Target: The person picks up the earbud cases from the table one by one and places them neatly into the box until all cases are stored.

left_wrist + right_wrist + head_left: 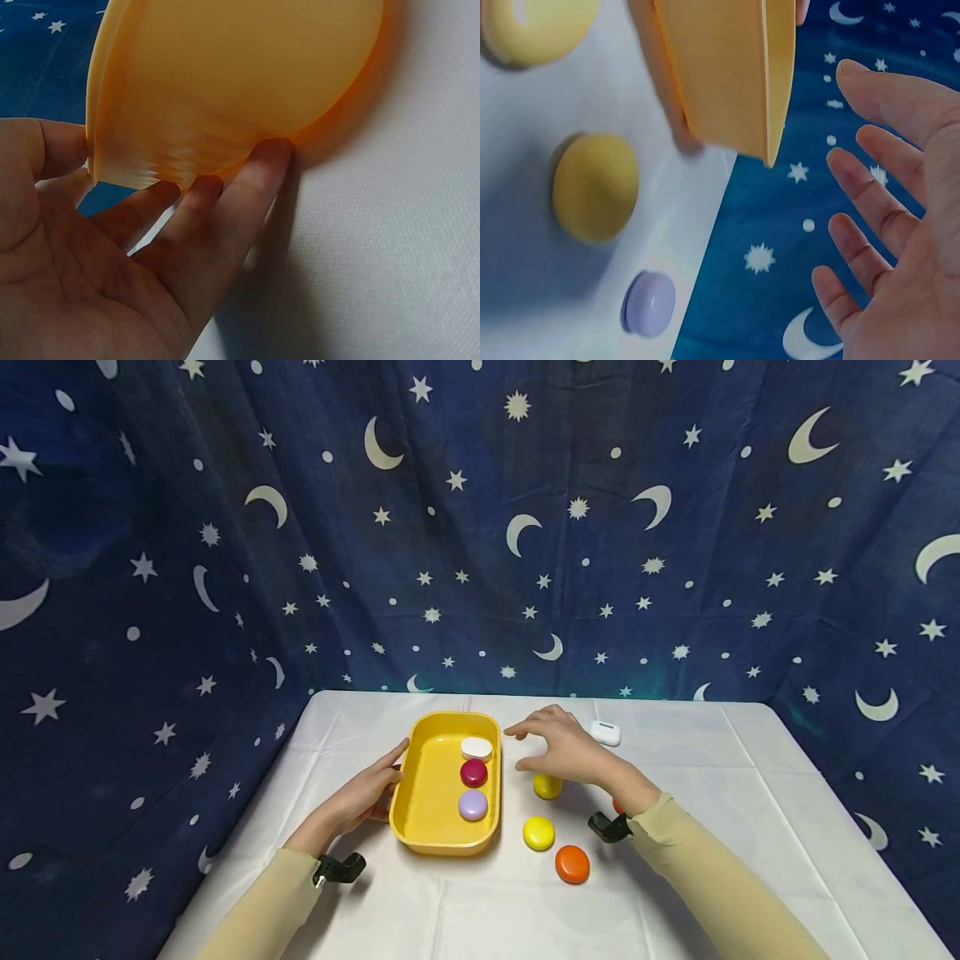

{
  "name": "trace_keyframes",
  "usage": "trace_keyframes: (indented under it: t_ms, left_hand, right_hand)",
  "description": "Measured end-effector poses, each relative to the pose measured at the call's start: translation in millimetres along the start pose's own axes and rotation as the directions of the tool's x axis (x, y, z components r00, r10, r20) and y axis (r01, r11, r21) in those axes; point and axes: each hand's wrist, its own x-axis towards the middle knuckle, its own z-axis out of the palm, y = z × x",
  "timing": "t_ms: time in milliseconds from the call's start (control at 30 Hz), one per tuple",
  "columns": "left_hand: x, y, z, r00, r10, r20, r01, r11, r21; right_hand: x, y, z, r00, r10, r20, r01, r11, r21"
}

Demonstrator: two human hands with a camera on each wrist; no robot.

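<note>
A yellow tray stands on the table; along its right side lie a white oval piece, a dark red glossy round piece and a lilac one. My left hand touches the tray's left outer wall, its fingers extended against it. To the right of the tray, my right hand hovers with spread, loosely bent fingers and holds nothing. Under it sits a yellow round piece. Another lilac round piece rests on the table in the right wrist view.
Nearer on the white cloth lie another yellow round piece and an orange one. A second orange piece is mostly hidden by the right wrist. A small white case lies behind the right hand. A starry curtain surrounds the table.
</note>
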Motion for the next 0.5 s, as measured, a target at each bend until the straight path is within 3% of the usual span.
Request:
trace_keyframes:
  t_ms: [500]
  left_hand:
    - [-1.9, 0.8, 0.3, 1.000, 0.011, 0.013, -0.011, 1.000, -0.006]
  right_hand:
    - [-31, 36, -20, 0.996, 0.022, -0.086, -0.021, 1.000, 0.013]
